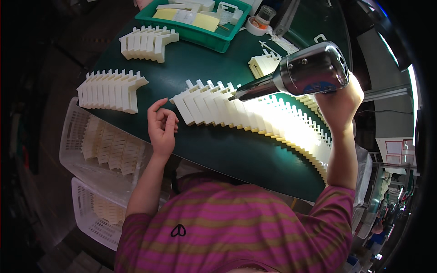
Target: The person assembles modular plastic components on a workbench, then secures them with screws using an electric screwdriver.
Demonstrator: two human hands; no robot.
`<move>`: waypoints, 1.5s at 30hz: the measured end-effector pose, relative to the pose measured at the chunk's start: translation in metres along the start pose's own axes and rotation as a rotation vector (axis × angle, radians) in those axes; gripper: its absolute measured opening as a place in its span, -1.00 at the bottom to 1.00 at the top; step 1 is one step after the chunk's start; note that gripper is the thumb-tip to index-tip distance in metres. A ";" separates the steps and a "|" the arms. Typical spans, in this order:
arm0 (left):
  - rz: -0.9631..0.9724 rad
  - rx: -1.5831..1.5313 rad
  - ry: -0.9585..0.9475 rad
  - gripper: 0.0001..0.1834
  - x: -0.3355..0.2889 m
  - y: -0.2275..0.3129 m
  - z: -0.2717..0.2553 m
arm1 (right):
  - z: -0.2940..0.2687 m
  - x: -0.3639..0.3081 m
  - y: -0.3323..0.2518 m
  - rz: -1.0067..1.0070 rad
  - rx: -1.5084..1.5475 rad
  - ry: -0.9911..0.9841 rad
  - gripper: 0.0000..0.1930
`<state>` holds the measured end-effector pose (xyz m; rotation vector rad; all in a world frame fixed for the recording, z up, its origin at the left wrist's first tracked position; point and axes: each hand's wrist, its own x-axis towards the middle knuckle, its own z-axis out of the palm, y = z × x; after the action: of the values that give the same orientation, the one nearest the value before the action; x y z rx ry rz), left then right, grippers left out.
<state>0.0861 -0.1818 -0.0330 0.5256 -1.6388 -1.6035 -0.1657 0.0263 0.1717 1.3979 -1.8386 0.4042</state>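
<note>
My right hand [342,102] is wrapped round the handle of a metal heat gun [314,66]. Its narrow dark nozzle points left, over a long curved row of white plastic parts [214,107] that stand packed side by side on the dark green table. Bright light washes out the middle of this row. Close to the row's left end is my left hand [162,127], its fingers loosely bent and apart, with nothing visible in them. The forefinger reaches toward the end part; whether it touches cannot be made out.
Two shorter rows of like parts, a far one [143,43] and a nearer one [109,91], stand on the left. A green tray [182,32] with parts and yellow paper sits at the back, beside tape rolls [257,27]. White crates [68,150] hold more parts below the table's left edge.
</note>
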 end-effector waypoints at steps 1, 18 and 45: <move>-0.007 0.009 0.004 -0.61 0.000 0.001 0.000 | -0.001 -0.001 0.001 0.007 -0.010 -0.006 -0.50; -0.012 0.020 0.001 -0.62 0.000 0.002 0.001 | -0.014 -0.018 0.014 0.032 -0.102 -0.022 -0.49; -0.031 0.070 0.015 -0.62 0.000 0.001 0.004 | -0.035 -0.038 0.027 0.054 -0.098 -0.036 -0.57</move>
<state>0.0828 -0.1789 -0.0317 0.6004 -1.6884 -1.5656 -0.1730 0.0838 0.1716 1.2995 -1.9028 0.3137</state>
